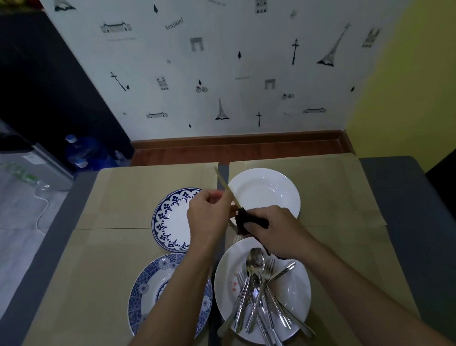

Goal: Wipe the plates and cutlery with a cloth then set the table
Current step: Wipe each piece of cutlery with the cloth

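Observation:
My left hand [207, 216] grips a thin pale chopstick [226, 186] that slants up and away over the table. My right hand [274, 230] is closed on a dark cloth [248, 218] wrapped around the chopstick's lower end. Below my right hand, a white plate [296, 304] holds a pile of several spoons and forks [259, 288]. A plain white plate [264, 189] lies at the back right. A blue-rimmed floral plate [170, 219] sits at the back left, partly behind my left hand. A blue patterned plate [146, 290] lies at the front left under my left forearm.
Tan cardboard sheets [129, 198] cover the grey table [417, 211]. Behind the table, a wall with Paris-themed decals [211, 64] stands close. Blue water bottles [87, 154] stand on the floor at the left, beside a grey appliance [47, 164].

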`<state>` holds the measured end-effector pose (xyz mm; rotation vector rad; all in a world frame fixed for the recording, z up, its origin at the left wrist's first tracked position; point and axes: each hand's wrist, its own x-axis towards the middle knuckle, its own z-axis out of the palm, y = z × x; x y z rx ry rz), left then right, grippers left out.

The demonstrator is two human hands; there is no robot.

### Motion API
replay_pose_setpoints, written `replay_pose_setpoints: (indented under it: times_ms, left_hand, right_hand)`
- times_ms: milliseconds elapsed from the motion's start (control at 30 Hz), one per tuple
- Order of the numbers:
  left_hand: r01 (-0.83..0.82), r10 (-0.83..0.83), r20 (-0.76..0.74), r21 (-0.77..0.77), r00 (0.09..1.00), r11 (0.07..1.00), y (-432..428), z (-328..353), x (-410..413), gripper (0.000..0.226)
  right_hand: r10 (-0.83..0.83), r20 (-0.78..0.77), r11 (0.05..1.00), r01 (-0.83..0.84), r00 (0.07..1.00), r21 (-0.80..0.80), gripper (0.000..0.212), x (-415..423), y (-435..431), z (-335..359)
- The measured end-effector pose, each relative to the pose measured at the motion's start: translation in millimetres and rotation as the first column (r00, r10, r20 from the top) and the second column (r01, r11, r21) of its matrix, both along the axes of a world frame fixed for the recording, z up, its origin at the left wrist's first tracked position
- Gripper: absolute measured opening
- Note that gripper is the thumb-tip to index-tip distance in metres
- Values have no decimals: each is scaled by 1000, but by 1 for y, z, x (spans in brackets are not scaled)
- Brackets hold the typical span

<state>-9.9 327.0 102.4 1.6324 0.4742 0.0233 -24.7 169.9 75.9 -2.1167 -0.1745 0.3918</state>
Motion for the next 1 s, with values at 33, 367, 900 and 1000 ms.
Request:
replay_pose_setpoints:
  times_ms: [33, 367, 900, 1000]
  left_hand:
    - [25, -26, -15, -27, 1000, 999, 2, -1, 1, 15]
    - [123, -129, -25, -170, 991, 978, 8, -10, 0, 9]
    - [-72, 73, 42, -28, 996, 997, 14, 0, 10, 6]
    - [-133, 130, 69, 43, 989, 990, 13, -1, 10, 8]
  right_hand:
    - [1, -23, 1000, 0, 1000, 13, 24, -1, -1, 0]
    - [-13, -111, 985, 32, 994, 170, 12, 0, 0, -3]
    - [-29, -254, 963, 95, 967, 251, 9, -1, -4, 3]
    - [27, -225, 989, 6, 974, 147, 10, -1, -5, 4]
